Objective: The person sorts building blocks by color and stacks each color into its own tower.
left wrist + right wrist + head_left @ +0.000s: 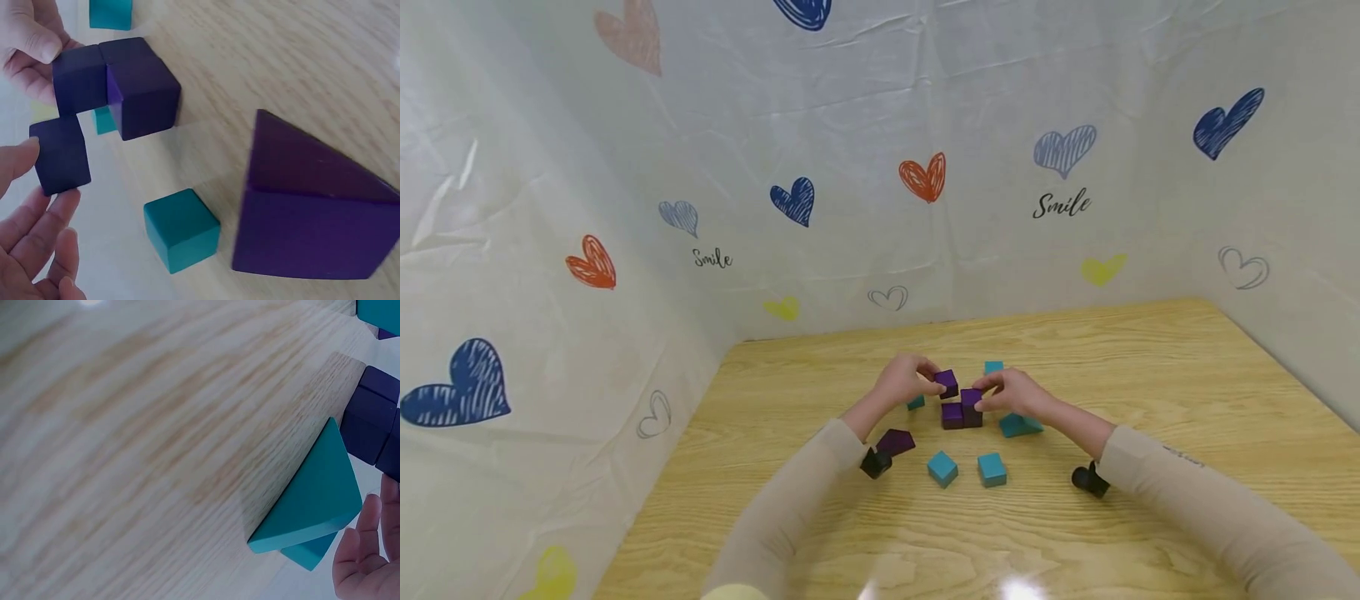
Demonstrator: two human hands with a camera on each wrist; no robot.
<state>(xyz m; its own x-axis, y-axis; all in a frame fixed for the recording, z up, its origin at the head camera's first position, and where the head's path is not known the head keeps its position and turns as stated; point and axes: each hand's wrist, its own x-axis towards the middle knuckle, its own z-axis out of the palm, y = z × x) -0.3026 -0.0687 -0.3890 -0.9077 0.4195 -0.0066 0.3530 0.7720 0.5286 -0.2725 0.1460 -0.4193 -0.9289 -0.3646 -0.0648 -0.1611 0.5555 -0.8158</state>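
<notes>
On the wooden table [1150, 375], two teal cubes [942, 468] sit near the person, a teal wedge [1019, 426] lies under the right wrist, and a dark purple wedge [895, 442] lies by the left forearm. At the centre, the left hand [904, 382] pinches one purple cube [947, 383] just above the table. The right hand [1018, 393] grips the top cube of the purple stack [963, 409] beside it, the two nearly touching.

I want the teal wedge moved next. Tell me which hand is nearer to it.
Right. The right hand hovers just above the teal wedge; the left hand is across the purple cubes, farther off.
</notes>
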